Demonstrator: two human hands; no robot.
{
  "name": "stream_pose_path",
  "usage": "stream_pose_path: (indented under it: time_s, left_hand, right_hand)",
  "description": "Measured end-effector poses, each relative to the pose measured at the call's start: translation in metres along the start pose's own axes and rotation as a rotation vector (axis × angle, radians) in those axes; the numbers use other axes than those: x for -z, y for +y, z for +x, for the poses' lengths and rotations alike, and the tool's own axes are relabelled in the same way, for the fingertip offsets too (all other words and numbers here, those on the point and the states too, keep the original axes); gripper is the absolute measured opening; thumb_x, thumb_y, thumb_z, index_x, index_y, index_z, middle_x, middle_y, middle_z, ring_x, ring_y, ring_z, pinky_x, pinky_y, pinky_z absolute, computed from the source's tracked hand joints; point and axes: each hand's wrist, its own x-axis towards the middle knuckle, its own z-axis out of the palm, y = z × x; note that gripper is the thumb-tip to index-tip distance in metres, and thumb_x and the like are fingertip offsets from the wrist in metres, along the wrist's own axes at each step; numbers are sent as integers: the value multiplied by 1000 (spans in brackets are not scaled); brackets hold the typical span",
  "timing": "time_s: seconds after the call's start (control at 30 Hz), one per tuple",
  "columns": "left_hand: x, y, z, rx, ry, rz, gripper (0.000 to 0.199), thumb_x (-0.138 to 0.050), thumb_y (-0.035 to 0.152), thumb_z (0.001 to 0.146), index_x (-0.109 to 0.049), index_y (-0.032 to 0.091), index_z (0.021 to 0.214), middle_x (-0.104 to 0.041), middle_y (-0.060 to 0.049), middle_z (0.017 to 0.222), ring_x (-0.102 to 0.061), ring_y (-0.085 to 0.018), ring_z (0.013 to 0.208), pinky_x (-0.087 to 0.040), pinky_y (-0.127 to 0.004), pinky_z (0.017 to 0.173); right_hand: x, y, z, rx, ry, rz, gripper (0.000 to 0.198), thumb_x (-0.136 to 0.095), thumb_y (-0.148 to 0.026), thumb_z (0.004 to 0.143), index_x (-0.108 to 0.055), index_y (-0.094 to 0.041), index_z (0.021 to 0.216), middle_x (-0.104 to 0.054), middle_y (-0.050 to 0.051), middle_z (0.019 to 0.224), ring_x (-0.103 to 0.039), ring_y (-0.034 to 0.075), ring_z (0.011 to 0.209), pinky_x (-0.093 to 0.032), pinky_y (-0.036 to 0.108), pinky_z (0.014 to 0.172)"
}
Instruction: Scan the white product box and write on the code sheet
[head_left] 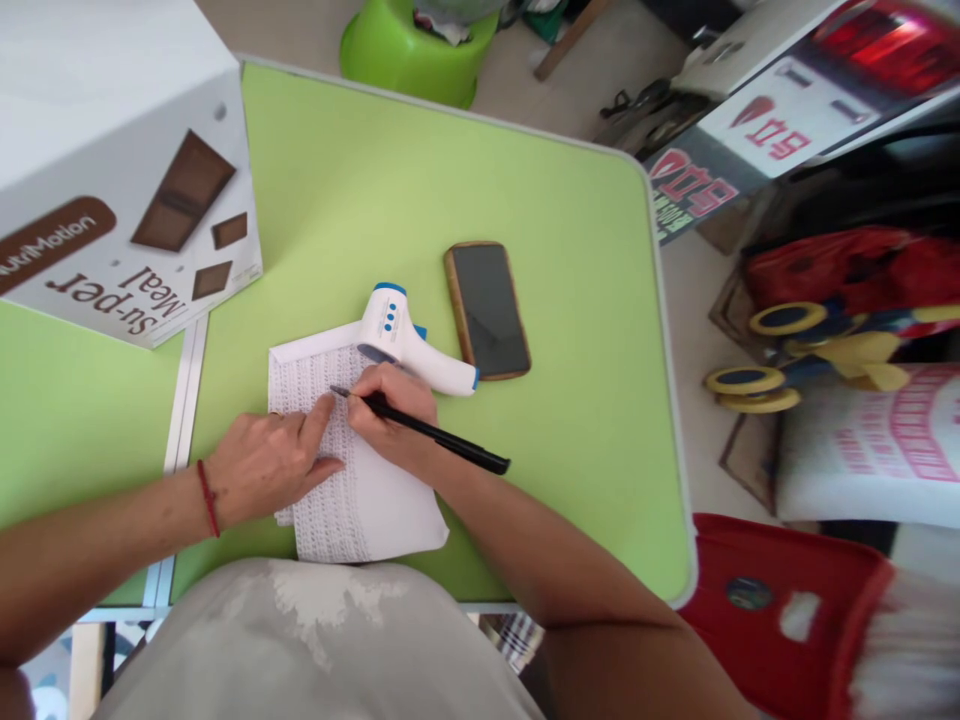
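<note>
A black pen [450,440] is gripped in my right hand [394,410], its tip close to a paper [390,510] covered on its left part with rows of small handwriting. My left hand [274,460] rests on that paper with the index finger and thumb stretched out, the index fingertip near the pen tip. A red string band circles the left wrist. Just above the right hand, a white and blue infrared thermometer [416,350] lies across the paper's upper edge. To its right is a dark-screened smartphone [487,310] with a brown edge.
The green table [577,420] has a pale rim and a seam at left. A large white box [127,240] stands at the back left. A green stool [412,60] is beyond the far edge. Red bags, a white sack [862,450] and a yellow-wheeled toy [810,360] crowd the right.
</note>
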Motion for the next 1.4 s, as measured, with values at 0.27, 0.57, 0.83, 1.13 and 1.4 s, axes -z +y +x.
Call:
stream_pose_path:
  time_s: [0.27,0.57,0.83,1.13,1.4]
  left_hand:
    - [2,1,1,-4,-25,-6,60,-58,47,91,-48,5,132,-72,-10,76,-69,-27,62,-45,-32,46]
    - [0,0,1,-11,-7,-9,60,-59,47,91,-48,4,131,-71,-9,74,-68,-27,61,-45,-33,46]
    - [3,3,1,2,-48,-15,61,-59,48,91,-47,5,132,-72,-11,79,-69,-28,65,-45,-32,47]
    - [6,4,0,39,-91,-22,61,-60,46,91,-42,6,134,-72,-12,85,-70,-28,72,-48,-32,52]
    - [33,5,-17,-246,494,-57,15,-52,29,95,-56,15,89,-61,-1,65,-62,-16,54,-42,-29,45]
  right_hand:
    - [0,0,-2,-106,21,13,16,-53,-13,76,-45,-22,66,-48,-7,56,-45,8,51,-39,23,51]
    - [2,-2,-1,-91,28,4,16,-53,-11,74,-45,-22,65,-46,-8,56,-44,8,49,-39,23,50]
    - [2,-1,-4,-65,14,-33,16,-51,-11,73,-43,-22,65,-44,-8,53,-43,8,47,-37,22,47]
    - [5,2,-4,281,-6,-149,18,-53,-13,87,-61,-22,101,-65,4,86,-62,17,77,-53,32,70]
    - [22,-13,0,436,-493,-562,26,-39,-7,92,-62,-12,103,-62,13,91,-54,23,79,-45,36,69]
